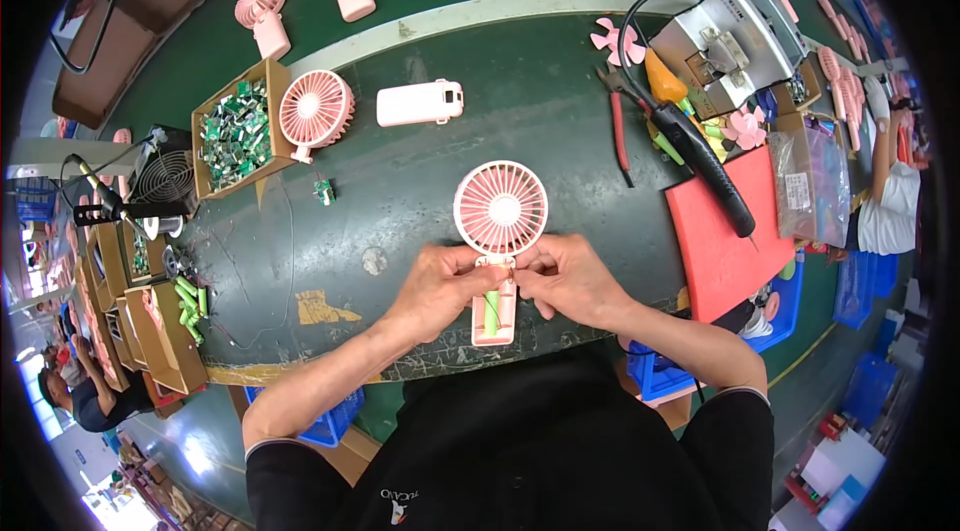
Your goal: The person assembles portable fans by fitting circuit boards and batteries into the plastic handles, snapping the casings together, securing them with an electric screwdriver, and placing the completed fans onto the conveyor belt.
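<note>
Pink fan (501, 209), green cell (491, 315) laid in, handle (508, 317) uncovered, is pinched at its neck by left hand (442, 286) and right hand (574, 281).

Bright, even light gives the table (400, 166) a faint sheen and the middle looks crisp, while white glare burns out patches at the left edge and on the lower-left floor (198, 454), and fisheye distortion bends softer surroundings toward black corners.

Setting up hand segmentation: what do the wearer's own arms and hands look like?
Left hand and right hand: ungloved. Forearms: bare, no watch or wrist strap visible. Short black sleeves, each with a thin pale edging at the hem.
</note>
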Demonstrator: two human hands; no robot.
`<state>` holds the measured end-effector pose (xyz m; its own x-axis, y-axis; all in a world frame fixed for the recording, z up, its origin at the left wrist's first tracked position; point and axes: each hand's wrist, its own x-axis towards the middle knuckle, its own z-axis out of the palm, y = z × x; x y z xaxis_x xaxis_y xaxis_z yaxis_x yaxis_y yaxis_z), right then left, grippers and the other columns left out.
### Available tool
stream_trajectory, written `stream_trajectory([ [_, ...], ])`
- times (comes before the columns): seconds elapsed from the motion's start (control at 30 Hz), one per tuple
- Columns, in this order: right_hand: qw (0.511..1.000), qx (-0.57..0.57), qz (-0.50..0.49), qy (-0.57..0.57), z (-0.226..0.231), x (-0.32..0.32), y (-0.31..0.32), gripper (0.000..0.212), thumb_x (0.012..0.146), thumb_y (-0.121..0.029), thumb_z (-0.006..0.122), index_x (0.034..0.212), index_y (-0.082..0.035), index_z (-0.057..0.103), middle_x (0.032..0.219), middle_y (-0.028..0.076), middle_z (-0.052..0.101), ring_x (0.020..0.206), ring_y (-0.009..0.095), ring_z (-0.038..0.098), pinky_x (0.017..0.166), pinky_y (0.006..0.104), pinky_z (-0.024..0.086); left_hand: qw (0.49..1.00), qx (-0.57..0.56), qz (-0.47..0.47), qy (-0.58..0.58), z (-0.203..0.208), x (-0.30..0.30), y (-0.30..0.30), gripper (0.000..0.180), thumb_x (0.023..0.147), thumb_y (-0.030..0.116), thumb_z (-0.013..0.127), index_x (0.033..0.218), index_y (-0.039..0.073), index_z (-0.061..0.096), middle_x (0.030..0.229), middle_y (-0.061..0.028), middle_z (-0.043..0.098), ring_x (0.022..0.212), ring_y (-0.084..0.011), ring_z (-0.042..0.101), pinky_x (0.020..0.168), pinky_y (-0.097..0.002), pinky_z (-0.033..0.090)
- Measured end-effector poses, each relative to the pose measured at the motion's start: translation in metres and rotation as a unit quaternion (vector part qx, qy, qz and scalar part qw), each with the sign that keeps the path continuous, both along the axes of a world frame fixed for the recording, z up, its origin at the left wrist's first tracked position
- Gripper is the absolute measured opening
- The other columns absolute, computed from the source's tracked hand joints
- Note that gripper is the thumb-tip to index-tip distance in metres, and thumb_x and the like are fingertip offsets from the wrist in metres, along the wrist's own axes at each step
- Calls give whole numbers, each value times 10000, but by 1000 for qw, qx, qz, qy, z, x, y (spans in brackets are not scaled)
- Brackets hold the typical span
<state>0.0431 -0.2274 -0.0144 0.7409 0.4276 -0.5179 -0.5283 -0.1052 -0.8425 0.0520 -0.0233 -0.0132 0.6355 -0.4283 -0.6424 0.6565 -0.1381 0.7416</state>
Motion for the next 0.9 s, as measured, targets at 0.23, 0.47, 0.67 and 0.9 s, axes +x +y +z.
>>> stream_trajectory([
  [0.23,997,-25,-15,-69,4,-6,7,173,852,-83,633,982,10,566,715,39,623,538,81,524,471,235,372,992,11,26,-119,10,-15,-5,238,918,153,621,1097,2,666,872,-47,706,799,-77,618,752,-277,503],
  [0.47,988,127,11,89,7,4,-8,143,876,-22,585,1008,7,539,701,9,546,497,32,403,423,223,267,988,-86,129,-17,4,-17,-2,220,903,84,625,1057,-71,655,927,-118,692,822,-155,667,723,-295,558],
  [0.67,979,181,-16,96,-5,1,-7,106,929,-55,579,1019,-5,555,708,-1,538,478,18,376,403,201,226,981,-119,152,-3,2,-20,0,247,912,106,621,1082,-72,644,959,-133,691,838,-168,673,737,-301,559],
  [0.9,985,147,-47,79,-1,3,2,62,925,-76,600,918,-17,583,659,-27,533,484,1,362,414,200,226,977,-131,164,-26,-1,-24,-2,231,920,104,608,1083,-53,650,930,-89,691,801,-125,656,712,-281,548],
])
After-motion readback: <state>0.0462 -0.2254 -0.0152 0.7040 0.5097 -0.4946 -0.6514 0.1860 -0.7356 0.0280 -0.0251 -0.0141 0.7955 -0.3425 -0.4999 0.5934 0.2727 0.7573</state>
